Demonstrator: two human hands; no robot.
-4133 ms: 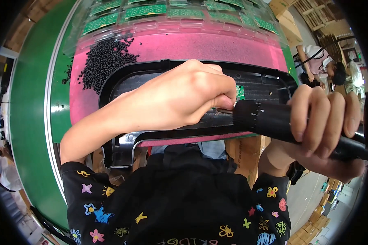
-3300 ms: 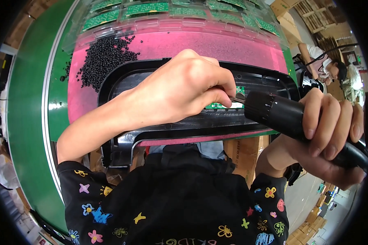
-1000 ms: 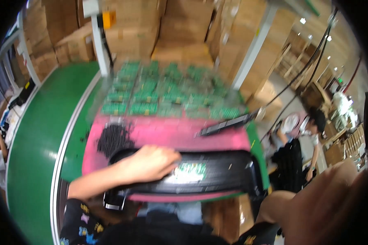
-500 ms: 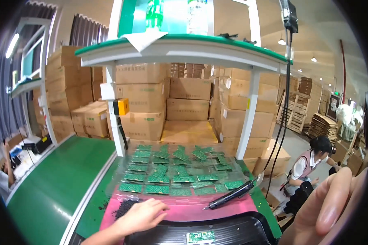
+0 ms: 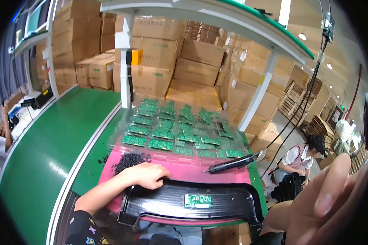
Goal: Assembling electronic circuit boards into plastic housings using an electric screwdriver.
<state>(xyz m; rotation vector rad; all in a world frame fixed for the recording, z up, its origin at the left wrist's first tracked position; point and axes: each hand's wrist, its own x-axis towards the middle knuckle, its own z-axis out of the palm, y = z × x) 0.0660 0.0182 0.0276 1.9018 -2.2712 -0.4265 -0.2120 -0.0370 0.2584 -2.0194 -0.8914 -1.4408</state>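
black housing (image 5: 229,201) sits under the curled left hand (image 5: 148,175), right hand (image 5: 325,200) half-open.

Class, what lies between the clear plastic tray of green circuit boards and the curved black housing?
Head view: pink mat, slim black screwdriver, heap of small black pieces, and part of the left hand.

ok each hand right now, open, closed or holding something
Left hand: curled at the rim of the black plastic housing; grip cannot be told.
Right hand: near the camera, partly out of view; cannot be told.
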